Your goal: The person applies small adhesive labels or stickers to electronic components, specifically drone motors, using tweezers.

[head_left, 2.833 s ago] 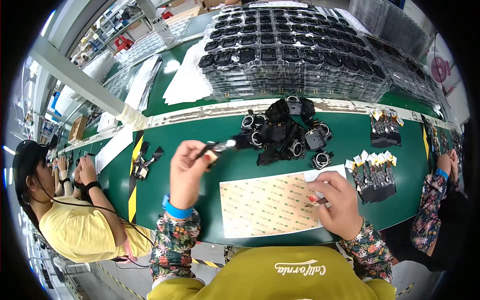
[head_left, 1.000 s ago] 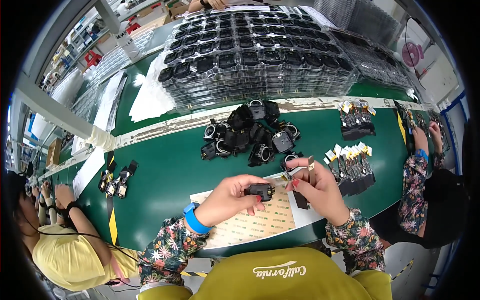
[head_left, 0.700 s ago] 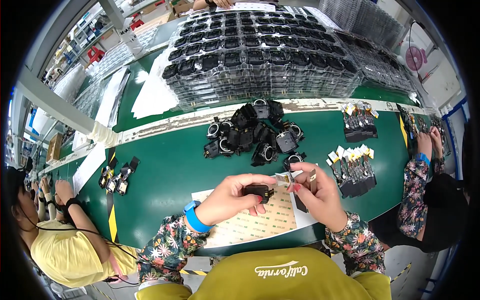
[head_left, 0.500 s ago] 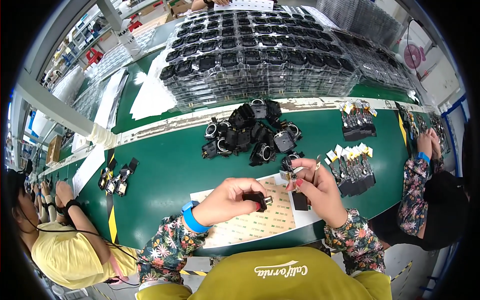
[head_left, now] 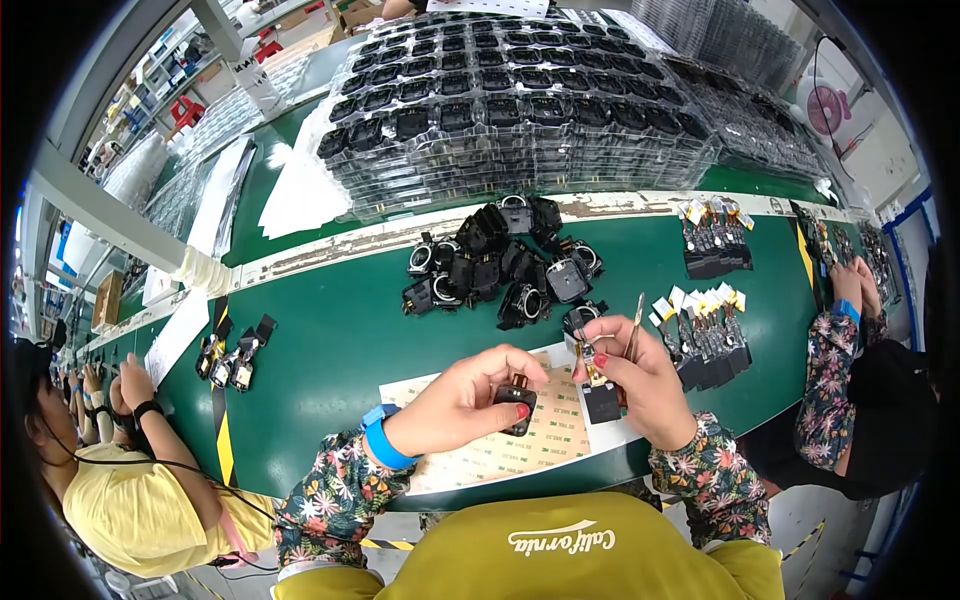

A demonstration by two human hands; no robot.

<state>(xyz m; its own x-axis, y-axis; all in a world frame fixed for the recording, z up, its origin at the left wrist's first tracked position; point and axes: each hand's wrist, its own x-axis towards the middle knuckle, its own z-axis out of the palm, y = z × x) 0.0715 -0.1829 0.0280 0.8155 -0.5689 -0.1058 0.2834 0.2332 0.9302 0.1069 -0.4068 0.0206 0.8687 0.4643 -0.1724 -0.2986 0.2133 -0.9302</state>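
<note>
One black housing (head_left: 514, 396) was in the left hand (head_left: 445, 408), and one small part with a dark square end (head_left: 602, 404) and one slim metal tool (head_left: 637, 322) were in the right hand (head_left: 645, 385). A single beige-backed sheet (head_left: 490, 458) lay beneath them. Beyond stood one heap of black casings with silver rings (head_left: 487, 272), overlapping too closely for a sure count; to the right were two fanned groups of flat parts, a nearer one (head_left: 715, 340) and a farther one (head_left: 715, 245), and to the left one cluster of about three pieces (head_left: 232, 362) beside a striped tape (head_left: 225, 450). The sheet's lower border sat near the front edge of the surface (head_left: 330, 385), while a worn white rail (head_left: 600, 208) bounded the far side. Broad green showed between the left cluster and the sheet; a narrower strip ran between the heap and the fanned groups. The left hand was partly curled, its thumb pressed over the housing and its index finger arched above. The right hand pinched the small part between thumb and fingertips, the tool jutting upward among its fingers. The two hands were apart, the housing just beside the part without touching it.
</note>
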